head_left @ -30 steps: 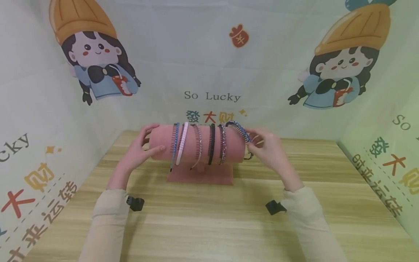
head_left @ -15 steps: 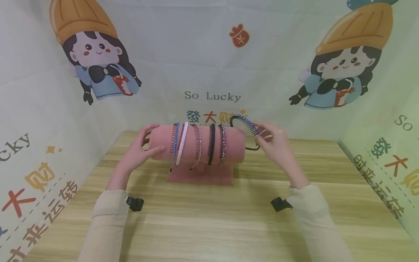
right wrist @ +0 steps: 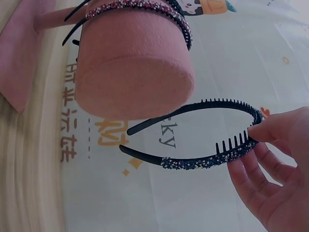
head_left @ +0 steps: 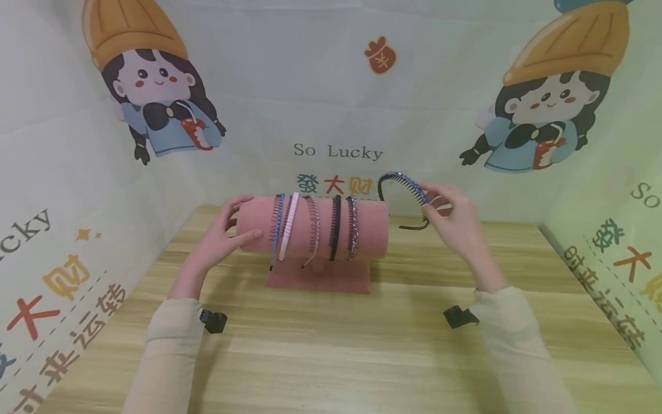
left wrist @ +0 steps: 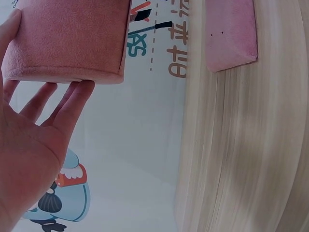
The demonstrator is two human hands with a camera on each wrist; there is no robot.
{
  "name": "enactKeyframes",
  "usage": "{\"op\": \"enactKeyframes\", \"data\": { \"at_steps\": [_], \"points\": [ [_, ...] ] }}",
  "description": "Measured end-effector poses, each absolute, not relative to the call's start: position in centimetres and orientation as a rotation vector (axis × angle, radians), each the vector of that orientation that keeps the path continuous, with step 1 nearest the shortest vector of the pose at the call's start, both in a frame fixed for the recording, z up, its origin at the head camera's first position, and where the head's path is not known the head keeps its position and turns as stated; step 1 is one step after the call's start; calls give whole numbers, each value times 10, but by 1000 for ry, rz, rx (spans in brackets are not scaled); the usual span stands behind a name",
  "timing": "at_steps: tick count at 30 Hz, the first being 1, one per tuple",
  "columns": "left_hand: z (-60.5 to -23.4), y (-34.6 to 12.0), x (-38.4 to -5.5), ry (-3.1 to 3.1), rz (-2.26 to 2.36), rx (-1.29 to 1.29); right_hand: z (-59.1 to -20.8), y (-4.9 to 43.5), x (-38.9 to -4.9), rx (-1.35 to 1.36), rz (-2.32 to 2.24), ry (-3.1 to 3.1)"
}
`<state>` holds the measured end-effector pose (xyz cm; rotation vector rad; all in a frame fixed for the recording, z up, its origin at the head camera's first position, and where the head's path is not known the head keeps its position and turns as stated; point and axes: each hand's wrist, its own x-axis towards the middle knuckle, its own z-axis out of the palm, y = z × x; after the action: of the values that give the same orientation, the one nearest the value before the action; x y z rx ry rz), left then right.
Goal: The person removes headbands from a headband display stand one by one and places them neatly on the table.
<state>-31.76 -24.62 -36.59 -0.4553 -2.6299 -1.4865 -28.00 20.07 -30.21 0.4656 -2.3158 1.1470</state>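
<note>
A pink plush headband stand has a horizontal roll on a flat base. My left hand holds the roll's left end, thumb in front and fingers around the far side. My right hand pinches a headband with blue glitter and black comb teeth between thumb and fingers. In the right wrist view this glitter headband is off the roll's right end, its two tips pointing toward the roll. Still on the roll are a blue headband, a white one, a black one and others.
The stand is on a wood-grain table. A printed cloth backdrop rises behind the table and along both sides. A black wrist camera mount sits at the left cuff, another camera mount at the right.
My right hand has drawn the blue glitter headband off the roll's right end, moving it right and slightly up. The left hand has stayed on the roll.
</note>
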Motion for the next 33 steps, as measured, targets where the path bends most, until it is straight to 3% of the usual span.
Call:
{"op": "enactKeyframes", "data": {
  "at_steps": [33],
  "points": [
    [-363, -247, -315, -2648, -1481, -447, -306, 242, -303, 444, 1054, -2433]
  ]
}}
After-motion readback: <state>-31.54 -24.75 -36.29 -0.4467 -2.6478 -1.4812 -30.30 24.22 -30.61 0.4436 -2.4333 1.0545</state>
